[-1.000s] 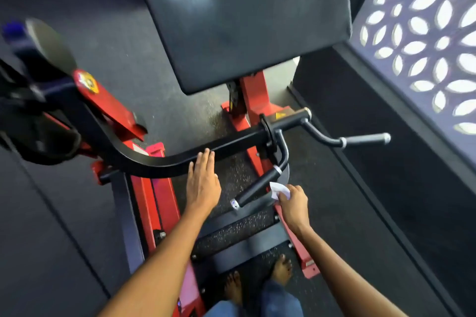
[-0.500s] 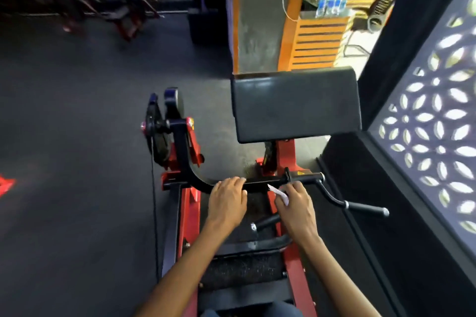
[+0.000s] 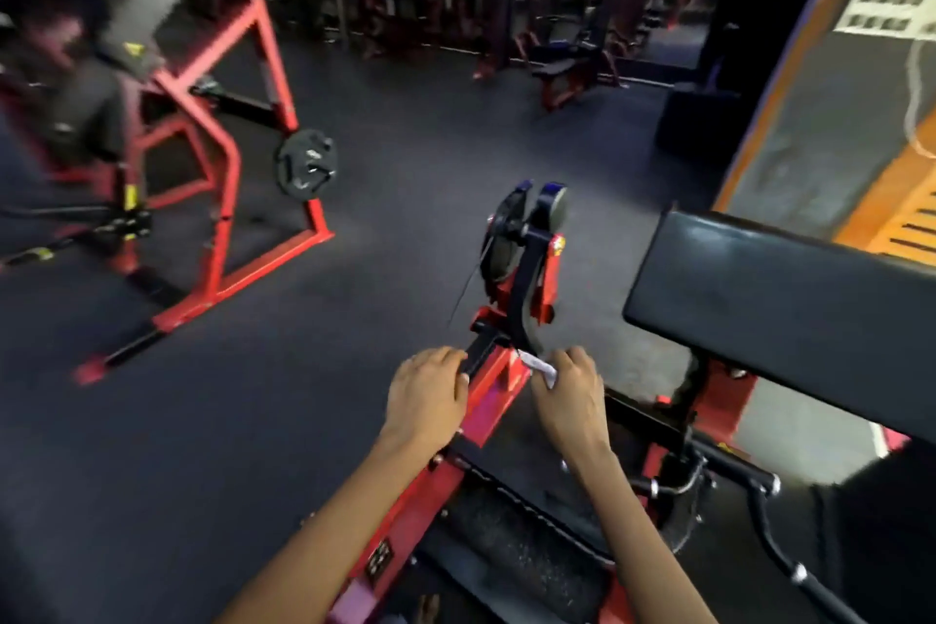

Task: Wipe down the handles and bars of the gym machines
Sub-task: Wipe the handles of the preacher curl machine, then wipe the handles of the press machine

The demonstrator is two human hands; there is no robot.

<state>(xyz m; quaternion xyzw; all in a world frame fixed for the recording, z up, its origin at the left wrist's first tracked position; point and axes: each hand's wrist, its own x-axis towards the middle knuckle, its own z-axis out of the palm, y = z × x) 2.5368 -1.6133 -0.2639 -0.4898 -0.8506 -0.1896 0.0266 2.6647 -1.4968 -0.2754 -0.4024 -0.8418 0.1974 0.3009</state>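
Two bare hands work low in the view, with gym machines spread around them. At nine to ten o'clock stands a red frame machine [image 3: 223,177] with a black weight plate [image 3: 306,164] hung on its right side; it is blurred and well apart from the hands. Dark rubber floor [image 3: 253,421] fills the ground between it and the near machine. At twelve o'clock, far back, a row of racks and a bench [image 3: 567,66] sit in dim light, too dark to tell apart.

At about six o'clock the left hand [image 3: 426,398] lies with fingers curled over the end of a black bar [image 3: 481,354] on the red beam [image 3: 494,393] of the near machine; whether it truly clasps the bar or only rests there cannot be told. Just right of it the right hand [image 3: 572,395] has its fingers bent round a small white cloth [image 3: 539,366], pressing it against the foot of the curved black lever arm [image 3: 524,299]. That arm rises to a pivot with dark discs [image 3: 527,223] at one o'clock.

At three o'clock a broad black pad [image 3: 780,299] overhangs the frame, hiding part of the lever bar behind and under it. At four to five o'clock a black handle [image 3: 770,537] bends down out of the frame's right end. A grey and orange pillar [image 3: 830,106] stands at two o'clock.
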